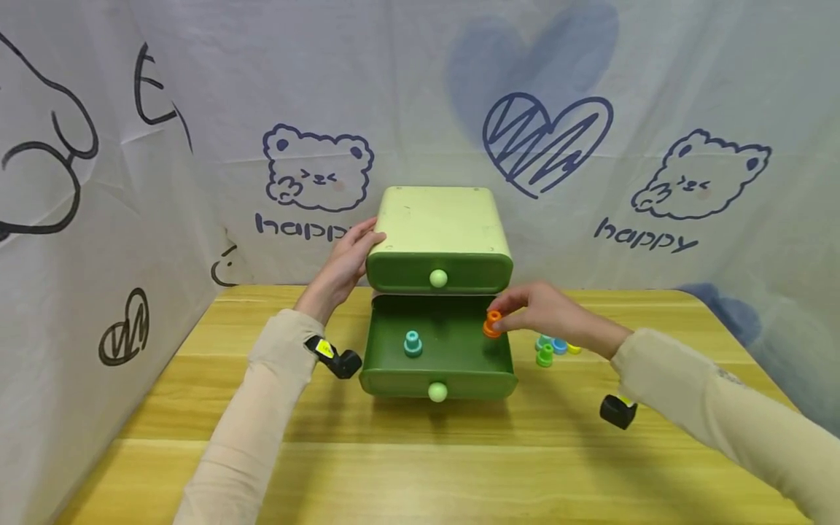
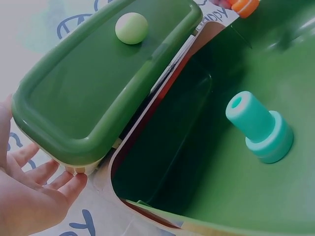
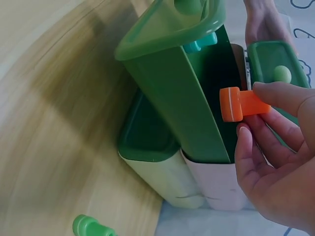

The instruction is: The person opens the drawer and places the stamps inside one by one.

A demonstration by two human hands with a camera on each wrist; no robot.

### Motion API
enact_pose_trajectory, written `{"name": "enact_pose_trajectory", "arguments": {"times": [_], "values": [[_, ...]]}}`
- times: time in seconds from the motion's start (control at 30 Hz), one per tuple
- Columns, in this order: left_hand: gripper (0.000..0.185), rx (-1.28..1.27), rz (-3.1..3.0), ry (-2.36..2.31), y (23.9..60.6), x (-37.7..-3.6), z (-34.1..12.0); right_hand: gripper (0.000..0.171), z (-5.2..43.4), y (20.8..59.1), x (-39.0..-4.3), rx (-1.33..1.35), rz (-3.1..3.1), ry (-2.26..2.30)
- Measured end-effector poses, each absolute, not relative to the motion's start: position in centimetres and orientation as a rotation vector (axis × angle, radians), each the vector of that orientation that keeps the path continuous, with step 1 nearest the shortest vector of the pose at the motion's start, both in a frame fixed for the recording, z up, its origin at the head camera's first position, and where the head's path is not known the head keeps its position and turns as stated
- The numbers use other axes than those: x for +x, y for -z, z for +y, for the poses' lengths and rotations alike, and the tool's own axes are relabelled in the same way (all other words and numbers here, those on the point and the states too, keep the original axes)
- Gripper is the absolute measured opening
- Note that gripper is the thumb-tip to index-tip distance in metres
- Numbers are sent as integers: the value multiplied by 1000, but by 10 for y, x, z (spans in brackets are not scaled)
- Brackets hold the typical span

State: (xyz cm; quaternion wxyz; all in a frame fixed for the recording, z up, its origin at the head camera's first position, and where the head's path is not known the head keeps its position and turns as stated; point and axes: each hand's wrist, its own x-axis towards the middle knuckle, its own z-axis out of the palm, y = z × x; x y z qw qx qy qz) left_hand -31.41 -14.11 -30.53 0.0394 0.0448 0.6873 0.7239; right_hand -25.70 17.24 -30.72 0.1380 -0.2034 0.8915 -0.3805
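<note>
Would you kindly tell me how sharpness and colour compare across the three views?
Head view: sharp and evenly lit, wide-angle bend at the edges. Left wrist view: washed out with a pale haze, teal piece still clear. Right wrist view: table smeared by blur, orange piece fairly crisp.

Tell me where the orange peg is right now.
In the head view, the orange peg is pinched in the right hand, over the right edge of the open lower drawer, across from the teal peg standing inside.
</note>
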Motion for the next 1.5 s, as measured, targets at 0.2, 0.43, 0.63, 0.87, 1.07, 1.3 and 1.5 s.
{"name": "enact_pose_trajectory", "arguments": {"times": [0.2, 0.43, 0.63, 0.87, 1.07, 1.3, 1.5], "values": [[61, 142, 2100, -2225, 305, -316, -141, 29, 162, 307, -265, -589, 2482, 1163], [61, 146, 2098, -2230, 307, -315, -142, 31, 147, 313, -269, -630, 2403, 1177], [62, 152, 2115, -2220, 306, -315, -142, 31, 134, 319, -269, -611, 2321, 1187], [61, 151, 2121, -2211, 307, -317, -142, 26, 116, 325, -272, -629, 2296, 1181], [61, 147, 2123, -2212, 307, -316, -142, 25, 108, 328, -279, -632, 2313, 1163], [62, 142, 2120, -2213, 308, -316, -141, 26, 103, 331, -281, -598, 2288, 1175], [62, 133, 2108, -2225, 308, -316, -141, 26, 99, 335, -282, -585, 2297, 1177]]}}
